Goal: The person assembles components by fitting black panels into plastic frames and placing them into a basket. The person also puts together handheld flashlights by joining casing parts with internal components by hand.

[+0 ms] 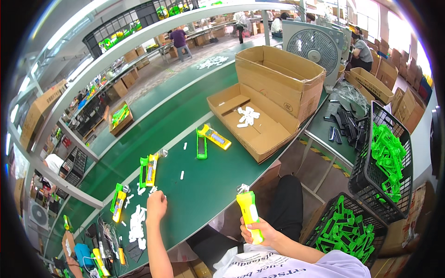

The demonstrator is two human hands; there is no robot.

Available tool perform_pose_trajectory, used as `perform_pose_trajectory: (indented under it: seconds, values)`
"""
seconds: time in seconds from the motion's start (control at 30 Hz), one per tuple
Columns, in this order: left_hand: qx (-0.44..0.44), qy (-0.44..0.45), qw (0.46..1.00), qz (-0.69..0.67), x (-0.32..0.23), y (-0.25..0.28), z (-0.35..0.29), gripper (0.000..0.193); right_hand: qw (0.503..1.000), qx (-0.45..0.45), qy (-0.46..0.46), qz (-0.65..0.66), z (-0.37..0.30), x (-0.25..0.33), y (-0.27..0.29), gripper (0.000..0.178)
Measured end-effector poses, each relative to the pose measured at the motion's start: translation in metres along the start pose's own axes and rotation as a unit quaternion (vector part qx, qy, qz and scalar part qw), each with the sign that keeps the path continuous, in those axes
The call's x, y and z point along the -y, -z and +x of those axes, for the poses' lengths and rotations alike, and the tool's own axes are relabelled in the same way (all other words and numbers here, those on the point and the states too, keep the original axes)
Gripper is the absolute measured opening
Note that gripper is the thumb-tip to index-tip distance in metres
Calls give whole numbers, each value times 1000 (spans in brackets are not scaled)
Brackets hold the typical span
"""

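Observation:
My right hand (260,230) is wrapped round the lower part of a yellow-and-green flashlight (248,208), whose silvery head points away from me above my lap. On the green table to the left, my left hand (156,205) is closed, with its fingers curled down beside small white pieces (153,189); whatever it may pinch is hidden. Just beyond it lies an opened yellow flashlight body (151,170) beside a green cover (143,172). Another opened body (117,207) rests farther left, and a third (216,138) lies toward the table's far side. A pile of white strips (137,227) spreads near my left forearm.
A shallow cardboard box (273,132) with white pieces sits at the table's right, against a taller carton (296,88). Black crates (366,171) of green parts stand at my right. A fan (313,51) stands behind. Tools and wires (106,241) lie at the left end.

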State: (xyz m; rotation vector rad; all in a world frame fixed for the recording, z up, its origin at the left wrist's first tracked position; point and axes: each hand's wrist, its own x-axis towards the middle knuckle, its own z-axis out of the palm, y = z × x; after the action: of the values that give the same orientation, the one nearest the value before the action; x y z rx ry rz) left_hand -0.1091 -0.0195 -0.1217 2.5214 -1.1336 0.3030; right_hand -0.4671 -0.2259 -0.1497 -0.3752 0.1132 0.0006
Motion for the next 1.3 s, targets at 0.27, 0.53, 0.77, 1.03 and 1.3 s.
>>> perform_pose_trajectory:
  seconds: [0.27,0.53,0.77,1.03,1.3]
  values:
    - [67,158,870,-463,-102,12,-9,11,995,73,-38,55,12,5,-9,35]
    - [137,69,695,-703,-232,30,-45,7,981,163,-34,98,25,14,-30,38]
    - [110,15,696,-709,-240,28,-54,5,970,203,-35,129,17,6,-22,36]
    - [111,27,748,-654,-244,31,-58,7,972,203,-37,113,16,4,-26,34]
    - [53,66,733,-675,-255,28,-61,19,983,170,-25,65,13,7,-31,31]
